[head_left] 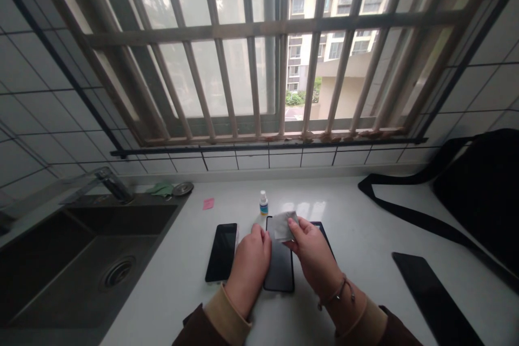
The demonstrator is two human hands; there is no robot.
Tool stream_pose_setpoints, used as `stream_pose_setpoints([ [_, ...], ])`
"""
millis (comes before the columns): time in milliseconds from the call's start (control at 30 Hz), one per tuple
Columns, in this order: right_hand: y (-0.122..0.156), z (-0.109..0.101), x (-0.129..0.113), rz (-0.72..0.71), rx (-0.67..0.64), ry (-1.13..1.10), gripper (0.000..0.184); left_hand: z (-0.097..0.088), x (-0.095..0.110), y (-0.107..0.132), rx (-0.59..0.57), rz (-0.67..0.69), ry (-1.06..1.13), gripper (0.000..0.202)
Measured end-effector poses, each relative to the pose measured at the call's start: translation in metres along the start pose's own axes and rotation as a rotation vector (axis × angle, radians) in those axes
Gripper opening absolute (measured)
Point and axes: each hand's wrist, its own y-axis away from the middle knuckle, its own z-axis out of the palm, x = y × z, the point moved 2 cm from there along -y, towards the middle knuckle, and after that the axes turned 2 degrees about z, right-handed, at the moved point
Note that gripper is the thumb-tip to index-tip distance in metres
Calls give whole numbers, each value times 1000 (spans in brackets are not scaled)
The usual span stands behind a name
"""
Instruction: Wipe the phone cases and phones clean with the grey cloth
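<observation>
Three black phones lie side by side on the white counter (365, 232): a left phone (221, 252), a middle phone (279, 270) and a right phone (324, 230) mostly hidden by my right hand. My left hand (250, 267) rests on the middle phone's left edge, fingers curled down against it. My right hand (310, 251) pinches a small grey cloth (283, 225) above the middle phone's top end. A small spray bottle (263, 203) with a blue label stands just behind the phones.
A dark sink (81, 259) with a tap (111, 184) is set into the counter at left. A pink slip (208, 204) and a green cloth (161, 189) lie near it. A black bag (478, 189) with a strap sits at right, a black flat piece (433, 294) in front.
</observation>
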Motion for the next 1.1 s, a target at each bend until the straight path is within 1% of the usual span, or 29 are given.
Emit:
stream_pose_setpoints([
  [100, 2, 1, -1, 17, -8, 5, 53, -3, -1, -1, 45, -38, 210, 14],
  [167, 2, -2, -3, -20, 23, 48, 52, -3, -2, -2, 56, -58, 377, 20],
  [233, 2, -8, -7, -111, 82, 138, 49, -1, -4, -3, 60, -84, 586, 27],
  [267, 2, -11, -11, -174, 118, 203, 47, 0, -5, -4, 59, -94, 673, 27],
  [333, 2, -16, -16, -287, 173, 340, 43, 3, -7, -5, 54, -113, 796, 27],
  [367, 2, -17, -18, -315, 181, 385, 42, 5, -7, -5, 54, -124, 839, 28],
  [400, 1, -18, -18, -315, 174, 403, 42, 6, -6, -5, 54, -138, 887, 28],
  [467, -1, -18, -14, -257, 133, 364, 45, 7, -3, -4, 62, -176, 1022, 27],
  [533, -2, -16, -10, -198, 95, 297, 47, 6, 3, -2, 66, -223, 1190, 23],
  [600, -3, -13, -6, -184, 81, 275, 48, 5, 9, 1, 73, -279, 1363, 19],
  [633, -2, -12, -6, -184, 72, 272, 49, 4, 12, 2, 59, -306, 1429, 19],
  [667, -2, -11, -5, -185, 62, 271, 49, 3, 15, 3, 21, -339, 1489, 22],
  [700, -1, -9, -5, -187, 54, 272, 50, 3, 17, 4, -42, -380, 1543, 28],
  [800, 0, -7, -7, -197, 29, 321, 52, 5, 21, 8, -280, -476, 1656, 48],
  [867, 2, -7, -10, -206, 33, 402, 52, 5, 22, 9, -373, -487, 1697, 54],
  [967, 6, -10, -21, -291, 124, 564, 47, 5, 22, 10, -403, -517, 1708, 58],
  [1033, 12, -12, -30, -404, 222, 667, 41, 3, 22, 11, -414, -542, 1687, 63],
  [1100, 18, -13, -38, -561, 309, 753, 36, 2, 24, 12, -438, -537, 1672, 67],
])
